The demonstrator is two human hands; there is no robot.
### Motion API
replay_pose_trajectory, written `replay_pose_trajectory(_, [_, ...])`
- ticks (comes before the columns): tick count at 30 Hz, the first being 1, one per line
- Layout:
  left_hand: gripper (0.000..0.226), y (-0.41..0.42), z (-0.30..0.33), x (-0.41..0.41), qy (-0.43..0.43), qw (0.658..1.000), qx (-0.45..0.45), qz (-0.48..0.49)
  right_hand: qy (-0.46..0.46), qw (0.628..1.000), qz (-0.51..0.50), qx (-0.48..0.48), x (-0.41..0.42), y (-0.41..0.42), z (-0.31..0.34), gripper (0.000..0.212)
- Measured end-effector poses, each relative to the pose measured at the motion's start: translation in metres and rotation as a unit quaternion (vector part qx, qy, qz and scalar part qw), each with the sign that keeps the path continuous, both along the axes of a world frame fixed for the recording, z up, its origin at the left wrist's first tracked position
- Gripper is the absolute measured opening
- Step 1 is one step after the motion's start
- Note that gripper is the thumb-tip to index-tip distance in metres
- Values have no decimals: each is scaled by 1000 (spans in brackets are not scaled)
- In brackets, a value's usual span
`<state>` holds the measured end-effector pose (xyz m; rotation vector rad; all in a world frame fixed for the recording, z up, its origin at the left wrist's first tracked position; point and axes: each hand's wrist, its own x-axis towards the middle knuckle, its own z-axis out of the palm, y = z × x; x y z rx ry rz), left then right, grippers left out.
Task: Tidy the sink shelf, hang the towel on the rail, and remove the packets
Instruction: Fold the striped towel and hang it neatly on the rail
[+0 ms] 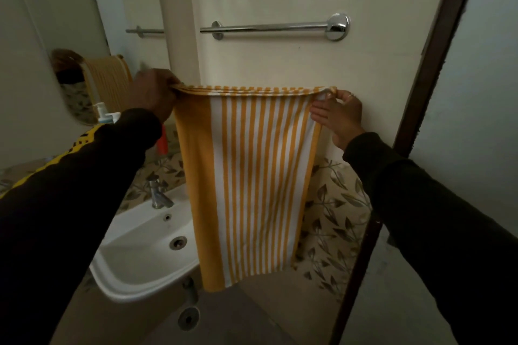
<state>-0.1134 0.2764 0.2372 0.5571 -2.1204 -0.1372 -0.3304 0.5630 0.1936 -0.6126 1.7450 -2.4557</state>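
The yellow-and-white striped towel (252,176) hung stretched flat below the chrome towel rail (269,27), clear of it, covering the wall under the rail and part of the white washbasin (140,246) down-left of the rail. The left hand (155,92) gripped its top left corner; the right hand (337,115) pinched the top right corner. A tap (158,193) and a pump bottle (102,113) stood lower left of the rail.

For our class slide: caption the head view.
Both hands hold a yellow-striped towel stretched below the chrome towel rail.
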Motion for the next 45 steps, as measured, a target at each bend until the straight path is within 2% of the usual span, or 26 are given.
replay_pose_trajectory(4, [23,-4,4,2,62,980,176,-70,-4,1000,-15,2,-2,3,2,37])
replay_pose_trajectory(7, [22,-5,0,2,115,957,247,-99,4,1000,-25,0,-2,4,6,33])
replay_pose_trajectory(10, [18,-7,-2,1,140,946,272,-111,17,999,-29,0,0,3,11,24])
replay_pose_trajectory(16, [17,-6,-1,-1,153,946,268,-98,22,999,-26,-2,4,1,14,12])
replay_pose_trajectory(19, [18,-9,-1,-1,157,946,267,-98,22,1000,-22,-1,5,0,13,21])
replay_pose_trajectory(22, [19,-13,-2,0,156,950,254,-90,22,999,-23,8,6,-2,13,31])
replay_pose_trajectory(27, [22,-20,-4,3,139,970,193,-51,21,1000,-18,6,11,-5,12,30])
replay_pose_trajectory(30, [29,-28,-1,6,72,994,84,-10,24,999,-21,10,16,-7,12,28])
replay_pose_trajectory(34, [20,-34,1,11,-8,998,-46,46,30,999,-20,8,24,-9,17,17])
replay_pose_trajectory(36, [19,-37,3,12,-47,992,-88,80,31,999,-22,4,27,-11,20,14])
replay_pose_trajectory(38, [16,-41,4,13,-75,988,-92,100,37,999,-24,-1,30,-13,24,12])
replay_pose_trajectory(41, [15,-48,12,8,-68,993,10,92,50,998,-34,-5,36,-19,31,14])
replay_pose_trajectory(43, [24,-52,18,2,-33,990,133,37,55,998,-41,-10,38,-24,35,10])
replay_pose_trajectory(45, [27,-55,22,-5,30,957,282,-54,57,997,-49,-20,40,-29,39,5])
